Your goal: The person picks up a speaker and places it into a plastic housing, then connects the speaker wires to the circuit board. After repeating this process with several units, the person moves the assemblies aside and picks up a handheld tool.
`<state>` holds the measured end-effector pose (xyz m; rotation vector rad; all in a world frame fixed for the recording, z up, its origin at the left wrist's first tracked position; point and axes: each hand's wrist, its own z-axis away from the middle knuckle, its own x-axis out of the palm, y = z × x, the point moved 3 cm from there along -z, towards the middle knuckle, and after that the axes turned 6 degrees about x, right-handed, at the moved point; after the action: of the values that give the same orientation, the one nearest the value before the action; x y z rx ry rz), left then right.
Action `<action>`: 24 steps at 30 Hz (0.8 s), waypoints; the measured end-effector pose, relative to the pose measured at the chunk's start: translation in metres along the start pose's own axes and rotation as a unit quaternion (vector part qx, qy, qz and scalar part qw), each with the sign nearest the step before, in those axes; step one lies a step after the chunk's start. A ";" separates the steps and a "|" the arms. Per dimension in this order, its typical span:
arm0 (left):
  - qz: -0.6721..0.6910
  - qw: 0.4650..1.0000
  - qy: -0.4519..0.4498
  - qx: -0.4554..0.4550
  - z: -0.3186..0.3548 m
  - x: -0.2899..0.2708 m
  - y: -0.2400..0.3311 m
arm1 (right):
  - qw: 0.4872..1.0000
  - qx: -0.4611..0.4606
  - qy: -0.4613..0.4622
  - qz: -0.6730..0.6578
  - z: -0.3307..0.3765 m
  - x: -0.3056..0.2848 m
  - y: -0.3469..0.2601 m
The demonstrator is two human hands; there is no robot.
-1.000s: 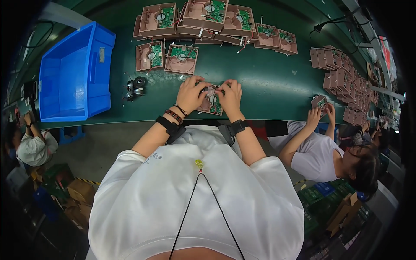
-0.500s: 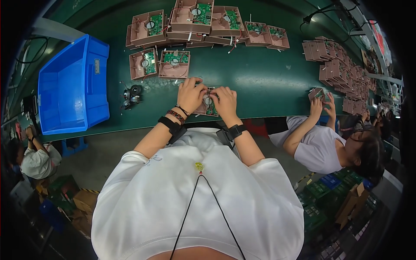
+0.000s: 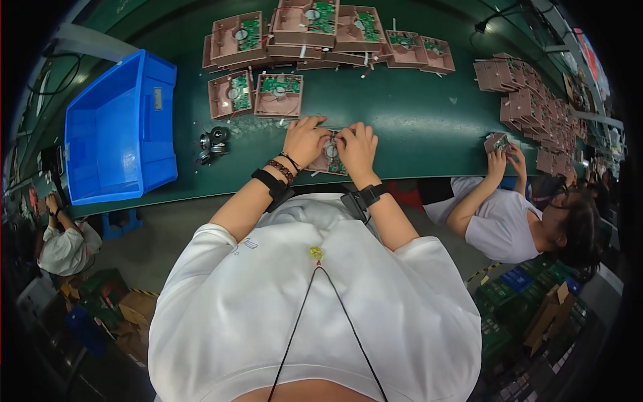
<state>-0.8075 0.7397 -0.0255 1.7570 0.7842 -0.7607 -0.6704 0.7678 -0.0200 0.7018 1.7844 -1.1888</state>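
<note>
A small pinkish-brown plastic housing [image 3: 324, 165] lies on the green table right in front of me. It holds a green circuit board and a round silver part [image 3: 331, 150]. My left hand [image 3: 305, 142] is at its far left side, with thumb and fingertips pinched together over the far edge. From the right, my right hand [image 3: 359, 151] covers part of the board, its thumb and index finger also pinched near that edge. The fingertips of both hands almost meet. Whatever small piece is between them is hidden.
A big blue bin [image 3: 104, 134] stands at the left. Near it lie several round metal speakers [image 3: 213, 144]. Two open housings [image 3: 278, 107] sit ahead, with stacked housings [image 3: 305, 33] behind. At the right, a co-worker [image 3: 499, 224] handles another housing beside a large pile [image 3: 529, 110].
The whole view has shifted a little, so things appear farther right. Both hands stay at the same housing, and my left fingers have changed position slightly at its far edge.
</note>
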 end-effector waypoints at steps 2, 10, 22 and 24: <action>0.008 1.000 0.022 -0.003 0.007 -0.013 0.000 | 0.997 -0.033 0.001 0.067 0.000 0.001 -0.002; -0.108 0.947 0.212 -0.218 0.099 -0.072 -0.076 | 0.939 -0.309 -0.146 -0.025 0.029 0.000 -0.053; -0.163 0.926 0.105 -0.323 0.157 -0.115 -0.137 | 0.912 -0.222 -0.095 0.332 -0.051 -0.044 0.079; -0.097 0.931 0.110 -0.334 0.163 -0.112 -0.153 | 0.882 -0.146 -0.134 0.428 -0.079 -0.066 0.040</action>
<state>-1.0165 0.6079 -0.0649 1.1622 1.2163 -0.3517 -0.6340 0.8567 0.0351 0.9450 1.1549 -0.3760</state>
